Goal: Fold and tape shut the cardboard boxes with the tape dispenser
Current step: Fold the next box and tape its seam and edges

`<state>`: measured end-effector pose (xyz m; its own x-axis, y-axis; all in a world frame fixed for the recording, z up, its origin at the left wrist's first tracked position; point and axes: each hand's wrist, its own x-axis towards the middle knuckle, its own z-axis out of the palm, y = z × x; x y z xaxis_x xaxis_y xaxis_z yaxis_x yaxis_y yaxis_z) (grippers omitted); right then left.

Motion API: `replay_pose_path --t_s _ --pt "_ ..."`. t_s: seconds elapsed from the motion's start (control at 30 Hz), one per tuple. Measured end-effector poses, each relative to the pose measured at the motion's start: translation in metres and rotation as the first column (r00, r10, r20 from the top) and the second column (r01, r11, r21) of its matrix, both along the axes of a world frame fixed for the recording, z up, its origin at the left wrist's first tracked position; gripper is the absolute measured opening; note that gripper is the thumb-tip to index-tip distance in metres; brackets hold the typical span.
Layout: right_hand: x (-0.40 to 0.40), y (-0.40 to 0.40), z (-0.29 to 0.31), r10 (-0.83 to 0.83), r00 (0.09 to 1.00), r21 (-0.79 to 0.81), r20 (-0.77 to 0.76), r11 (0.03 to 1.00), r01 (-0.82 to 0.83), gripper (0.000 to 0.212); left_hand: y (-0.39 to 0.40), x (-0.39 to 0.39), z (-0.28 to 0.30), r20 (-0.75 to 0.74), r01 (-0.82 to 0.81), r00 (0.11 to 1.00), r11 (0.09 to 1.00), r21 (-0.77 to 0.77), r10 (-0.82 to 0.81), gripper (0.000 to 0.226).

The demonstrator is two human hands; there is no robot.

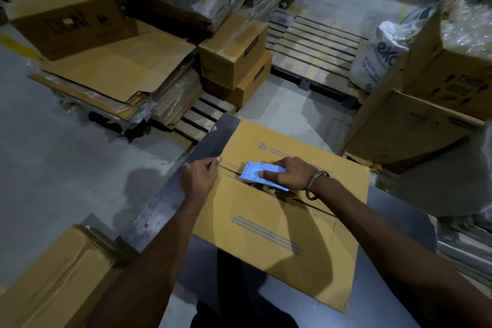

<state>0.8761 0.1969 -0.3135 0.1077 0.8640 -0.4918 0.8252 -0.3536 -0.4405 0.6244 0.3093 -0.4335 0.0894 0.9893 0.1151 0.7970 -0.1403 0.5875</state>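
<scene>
around us we see a stack of flattened cartons (117, 72) on the left, two small closed boxes (234, 61) piled one on the other beyond it, a bare wooden pallet (316, 48) behind them, and a white printed sack (380, 53) leaning beside tall cartons (415, 128) on the right. another flat carton (56, 277) lies low at our left.

the cardboard box (279, 224) sits on the dark table (165, 202) right in front of us, its two top flaps folded down and meeting in a seam. nothing stands between us and the box; only our own forearms cross it.

our right hand (290, 173) has its grip wrapped around the blue tape dispenser (262, 174), thumb laid on its flat side, pressing it onto the seam near the middle. our left hand (201, 176) rests at the seam's left end, its grip curled, fingertips pinched at the box edge; whether tape lies under them we cannot tell.
</scene>
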Motion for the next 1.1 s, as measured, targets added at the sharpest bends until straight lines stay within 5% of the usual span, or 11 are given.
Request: replay_pose_path --t_s 0.17,0.4,0.6,0.73,0.9,1.1 --pt "0.019 -0.017 0.0 -0.012 1.0 0.007 0.016 1.0 0.012 0.055 -0.001 0.001 0.005 -0.016 0.003 1.0 1.0 0.031 -0.002 0.03" --pt "0.064 -0.062 -0.006 -0.109 0.994 -0.079 0.014 0.991 0.11 0.074 -0.001 0.0 0.003 -0.009 -0.007 1.0 0.999 0.053 0.008 0.029" --pt "0.059 -0.071 -0.009 -0.065 0.997 -0.074 0.052 0.995 0.069 0.058 -0.003 0.001 -0.002 -0.036 0.036 0.999 0.997 0.072 -0.033 0.027" --pt "0.056 -0.069 -0.016 -0.058 0.995 -0.07 0.084 0.996 0.064 0.061 -0.016 0.013 0.005 -0.19 0.132 0.978 0.969 0.209 -0.092 0.042" --pt "0.052 -0.07 -0.021 -0.08 0.991 -0.026 0.109 0.996 0.083 0.056 -0.072 0.039 -0.01 -0.519 0.354 0.798 0.935 -0.008 -0.306 0.074" --pt "0.052 -0.071 -0.019 -0.088 0.991 -0.034 0.103 0.995 0.092 0.057 -0.141 0.08 -0.005 -0.478 0.644 0.611 0.747 -0.164 -0.631 0.084"
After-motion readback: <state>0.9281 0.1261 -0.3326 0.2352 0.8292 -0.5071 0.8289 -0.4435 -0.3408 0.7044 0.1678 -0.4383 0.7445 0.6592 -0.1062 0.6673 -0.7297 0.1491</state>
